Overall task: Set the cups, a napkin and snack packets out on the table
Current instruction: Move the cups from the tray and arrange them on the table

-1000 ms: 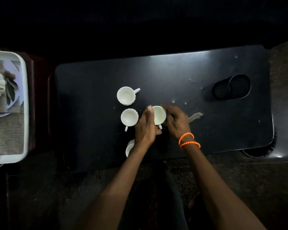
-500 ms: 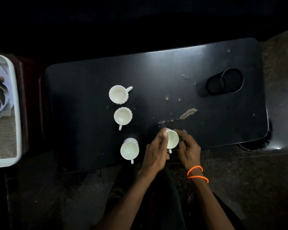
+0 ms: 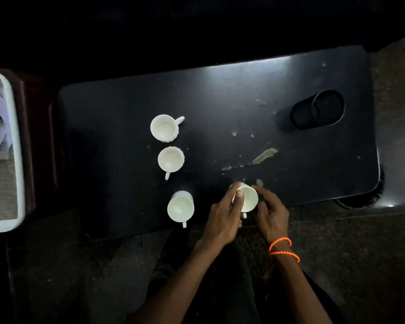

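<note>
Hands: left hand (image 3: 222, 218) grips cup (image 3: 249, 198); right hand (image 3: 272, 215) touches it.

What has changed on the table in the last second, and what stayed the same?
Both hands carried the fourth cup from beside the middle cups toward the table's near edge. The left hand still grips it; the right hand stays alongside. The other three cups and the black holder did not move.
</note>
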{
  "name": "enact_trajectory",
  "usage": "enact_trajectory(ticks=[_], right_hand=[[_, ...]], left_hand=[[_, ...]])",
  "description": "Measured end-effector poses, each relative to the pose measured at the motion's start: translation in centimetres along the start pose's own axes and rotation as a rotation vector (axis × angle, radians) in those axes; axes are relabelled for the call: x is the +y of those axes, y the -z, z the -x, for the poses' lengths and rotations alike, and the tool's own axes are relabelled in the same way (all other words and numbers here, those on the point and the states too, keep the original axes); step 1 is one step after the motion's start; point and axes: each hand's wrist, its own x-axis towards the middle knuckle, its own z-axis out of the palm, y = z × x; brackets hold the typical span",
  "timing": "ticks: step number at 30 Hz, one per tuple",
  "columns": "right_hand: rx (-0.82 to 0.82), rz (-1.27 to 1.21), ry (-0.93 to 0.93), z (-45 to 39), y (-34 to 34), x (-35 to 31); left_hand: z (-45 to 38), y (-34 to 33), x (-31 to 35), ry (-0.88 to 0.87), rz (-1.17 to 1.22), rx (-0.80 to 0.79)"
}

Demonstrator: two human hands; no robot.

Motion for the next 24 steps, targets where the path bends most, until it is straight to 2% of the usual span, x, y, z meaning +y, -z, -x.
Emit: enact_trajectory(ticks=[5,8,11,14,16,18,21,24], right_hand=[[0.003,0.000,-0.015,0.0,0.0,-0.3],[0.179,0.031,-0.003,-0.4,0.0,-1.2],[0.285,0.044,0.079,-1.2,-0.7,-3.4],[0.206,-0.026,0.177,-2.1,-3.0,-6.8],[0.073,-0.039,0.237,-3.0,-5.0,-9.0],[-0.075,-0.007,0.265,-3.7,-7.1,-10.8],[-0.193,0.023,0.285,-4.7,-9.2,-13.1],[-0.136,-0.022,0.210,-6.3,-10.3,-14.7]], left_hand=[[0.4,-0.3,-0.3,0.016,-0.013,0.021],[0.8,0.6,0.1,0.016,-0.035,0.085],[1.1,3.2,1.5,-0.062,0.087,0.205],[0.6,7.4,3.1,-0.179,0.118,0.477],[-0.4,10.4,3.9,-0.228,0.091,0.685],[-1.4,13.0,4.3,-0.265,-0.037,0.827],[-2.4,15.2,4.2,-0.248,-0.123,0.881],[-3.4,16.7,4.3,-0.252,-0.138,0.891]])
